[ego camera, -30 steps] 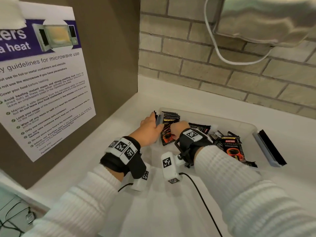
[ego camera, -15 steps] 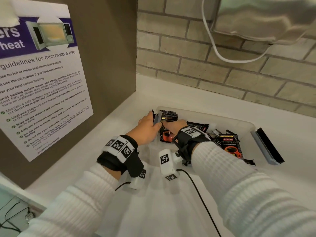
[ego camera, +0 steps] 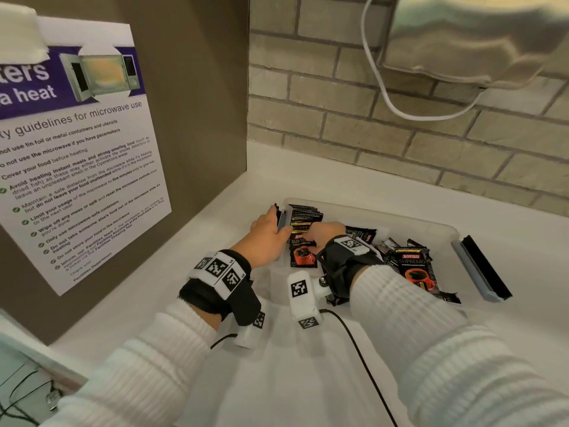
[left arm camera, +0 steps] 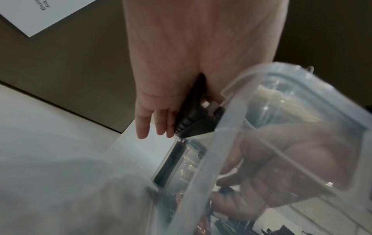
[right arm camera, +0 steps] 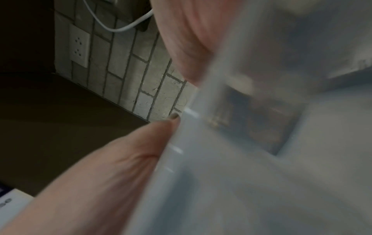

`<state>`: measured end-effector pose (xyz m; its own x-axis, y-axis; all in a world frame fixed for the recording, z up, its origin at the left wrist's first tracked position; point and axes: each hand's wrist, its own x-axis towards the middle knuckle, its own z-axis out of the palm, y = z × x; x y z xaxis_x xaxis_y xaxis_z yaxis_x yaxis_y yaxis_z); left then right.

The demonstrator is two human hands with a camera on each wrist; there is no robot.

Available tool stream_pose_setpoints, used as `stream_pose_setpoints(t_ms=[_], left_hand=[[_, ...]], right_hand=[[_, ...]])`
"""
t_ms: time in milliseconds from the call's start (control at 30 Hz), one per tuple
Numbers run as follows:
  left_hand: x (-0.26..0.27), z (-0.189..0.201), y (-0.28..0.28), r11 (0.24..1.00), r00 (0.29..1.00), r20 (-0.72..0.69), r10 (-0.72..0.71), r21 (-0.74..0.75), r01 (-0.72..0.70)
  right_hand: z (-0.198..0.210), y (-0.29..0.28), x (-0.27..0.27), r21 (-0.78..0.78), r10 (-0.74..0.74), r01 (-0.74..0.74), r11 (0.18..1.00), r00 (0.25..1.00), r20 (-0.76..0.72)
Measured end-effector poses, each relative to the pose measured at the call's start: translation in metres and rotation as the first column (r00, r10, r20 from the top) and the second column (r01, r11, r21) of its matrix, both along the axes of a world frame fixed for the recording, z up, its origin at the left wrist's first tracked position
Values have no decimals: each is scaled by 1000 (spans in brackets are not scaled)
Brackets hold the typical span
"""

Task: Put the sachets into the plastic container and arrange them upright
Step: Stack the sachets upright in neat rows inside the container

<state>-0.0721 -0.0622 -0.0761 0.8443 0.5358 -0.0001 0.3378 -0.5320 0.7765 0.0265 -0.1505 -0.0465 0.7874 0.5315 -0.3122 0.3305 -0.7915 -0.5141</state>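
A clear plastic container [ego camera: 400, 217] sits on the white counter. Several black sachets [ego camera: 304, 215] stand upright at its left end, and other sachets [ego camera: 414, 266] lie loose across the middle and right. My left hand [ego camera: 271, 229] holds the container's left end at its latch, with fingers [left arm camera: 161, 124] down the outside wall. My right hand [ego camera: 323, 234] is inside the container beside the standing stack. Seen through the container wall [left arm camera: 211, 159], its curled fingers [left arm camera: 281, 167] pinch a dark sachet. The right wrist view is blurred, showing only the thumb [right arm camera: 120, 159] against the plastic.
A grey-and-black latch [ego camera: 480, 269] hangs open at the container's right end. A brown side panel with a microwave poster [ego camera: 77, 164] stands close on the left. The brick wall [ego camera: 369, 134] is behind, with a white cable [ego camera: 400, 112] and an appliance [ego camera: 477, 35] above.
Little differs. My right hand has shifted slightly among the sachets beside the standing stack, while my left hand has stayed on the container's left end.
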Motion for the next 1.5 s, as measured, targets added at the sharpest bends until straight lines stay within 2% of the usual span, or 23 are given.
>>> stream_pose_setpoints(t_ms=[100, 367, 467, 567, 600, 667, 700, 767, 900, 967, 1100, 1167, 1267, 1333, 1400, 1500], left_hand=[[-1, 1, -1, 1000, 1000, 1, 3, -5, -3], [-1, 1, -1, 999, 1000, 0, 10, -34, -10], [-1, 3, -3, 999, 999, -30, 26, -33, -27], [-2, 8, -8, 997, 996, -73, 60, 49, -57], [-3, 11, -11, 995, 996, -51, 71, 77, -67], [-8, 19, -14, 989, 996, 41, 78, 121, -83], [-9, 23, -14, 986, 993, 90, 73, 146, -85], [-11, 33, -13, 972, 990, 127, 59, 217, -86], [-7, 41, -13, 945, 997, -71, -16, 324, 39], [-4, 40, -16, 947, 995, -91, -32, 315, 59], [-1, 39, -18, 943, 996, -83, -31, 328, 57], [-3, 40, -18, 940, 995, -91, -52, 331, 79], [-5, 42, -19, 943, 996, -53, -70, 322, 84], [-6, 43, -20, 946, 999, -13, -42, 320, 44], [-6, 41, -16, 952, 1000, 14, 11, 305, -14], [-7, 35, -10, 957, 997, 26, 66, 283, -71]], right_hand=[[1, -3, 1, -255, 165, -136, 957, 981, 98], [-5, -1, 5, -326, 262, -236, 916, 964, 40], [-3, -4, 7, -254, 239, -222, 941, 970, 37], [6, -11, 7, -155, 172, -174, 973, 985, -25], [7, -16, 9, -100, 125, -134, 986, 988, -85], [4, -25, 19, 117, 56, -21, 993, 951, -306], [4, -29, 24, 228, 33, 62, 972, 919, -393], [11, -34, 31, 304, -39, 219, 927, 864, -502], [22, -39, 27, 448, 16, 359, 819, 766, -643], [30, -45, 20, 498, 90, 334, 801, 754, -650], [40, -46, 15, 522, 137, 147, 840, 874, -467], [40, -42, 15, 545, 84, 174, 820, 906, -415], [38, -36, 16, 592, -2, 286, 754, 901, -434], [37, -33, 16, 607, 4, 299, 736, 895, -445], [36, -33, 14, 583, 28, 282, 762, 885, -464], [35, -36, 8, 551, 89, 279, 787, 832, -548]])
